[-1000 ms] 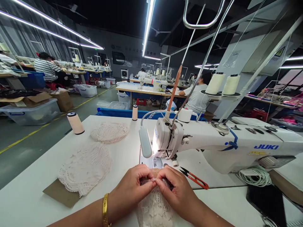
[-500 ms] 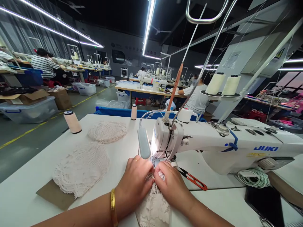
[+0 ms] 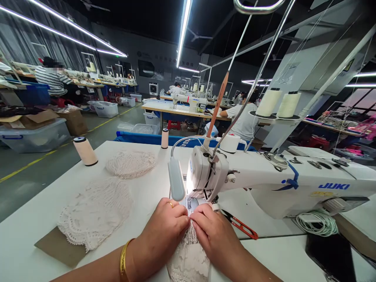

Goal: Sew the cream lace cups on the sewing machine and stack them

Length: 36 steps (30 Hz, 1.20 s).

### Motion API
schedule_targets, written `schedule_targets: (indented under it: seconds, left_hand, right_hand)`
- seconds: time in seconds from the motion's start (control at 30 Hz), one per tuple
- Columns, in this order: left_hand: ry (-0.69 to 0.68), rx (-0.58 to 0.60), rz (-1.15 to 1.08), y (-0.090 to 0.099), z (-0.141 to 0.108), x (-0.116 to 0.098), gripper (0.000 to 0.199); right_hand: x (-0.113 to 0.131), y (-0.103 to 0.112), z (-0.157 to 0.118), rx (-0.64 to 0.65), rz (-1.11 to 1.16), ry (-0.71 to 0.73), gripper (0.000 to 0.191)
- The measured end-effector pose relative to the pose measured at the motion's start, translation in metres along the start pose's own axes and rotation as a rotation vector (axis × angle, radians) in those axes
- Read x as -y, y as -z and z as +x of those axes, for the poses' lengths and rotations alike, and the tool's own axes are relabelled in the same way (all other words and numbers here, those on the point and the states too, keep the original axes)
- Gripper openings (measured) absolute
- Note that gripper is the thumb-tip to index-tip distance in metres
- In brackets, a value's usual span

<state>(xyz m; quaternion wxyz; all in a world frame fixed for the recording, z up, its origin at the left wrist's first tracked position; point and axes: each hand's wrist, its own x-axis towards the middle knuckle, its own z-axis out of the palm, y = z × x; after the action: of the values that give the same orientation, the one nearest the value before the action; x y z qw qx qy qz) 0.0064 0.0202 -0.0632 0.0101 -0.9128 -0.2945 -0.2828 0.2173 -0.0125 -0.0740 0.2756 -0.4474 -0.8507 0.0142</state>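
Observation:
A piece of cream lace fabric (image 3: 188, 256) runs from the table's front edge up toward the needle area of a white sewing machine (image 3: 255, 176). My left hand (image 3: 167, 231) pinches its left edge, fingers bent, just below the presser foot. On the other edge my right hand (image 3: 213, 229) is closed too, the fingertips of both hands nearly meeting. A lit lamp (image 3: 176, 180) on a bendy neck hangs just above my left hand. Red-handled thread snips (image 3: 242, 225) lie to the right of my right hand. The needle itself is hard to make out.
Two stacks of cream lace pieces (image 3: 96, 211) lie left, the nearer one partly over brown card (image 3: 60, 246). Thread cones (image 3: 85, 151) stand near the far edge. A coiled pale cable (image 3: 317, 222) and a black phone-like object (image 3: 330, 254) lie right. Co-workers sit at machines beyond.
Both hands have come slightly back from the needle area, drawing the lace a little toward me. More of the presser foot area shows. The view has shifted slightly.

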Motion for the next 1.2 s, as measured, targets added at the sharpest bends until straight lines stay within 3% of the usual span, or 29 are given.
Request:
schedule_targets:
  seconds: [0.27, 1.03, 1.2]
  left_hand:
    - [0.062, 0.094, 0.016, 0.007, -0.001, -0.004, 0.017]
    - [0.125, 0.128, 0.034, 0.004, 0.003, -0.006, 0.018]
    - [0.165, 0.256, -0.084, 0.026, 0.005, -0.005, 0.008]
  right_hand:
    - [-0.006, -0.001, 0.003, -0.036, -0.090, 0.027, 0.030]
    - [-0.017, -0.013, 0.001, -0.053, -0.217, -0.016, 0.036]
    - [-0.017, -0.003, -0.001, -0.026, -0.202, -0.014, 0.032]
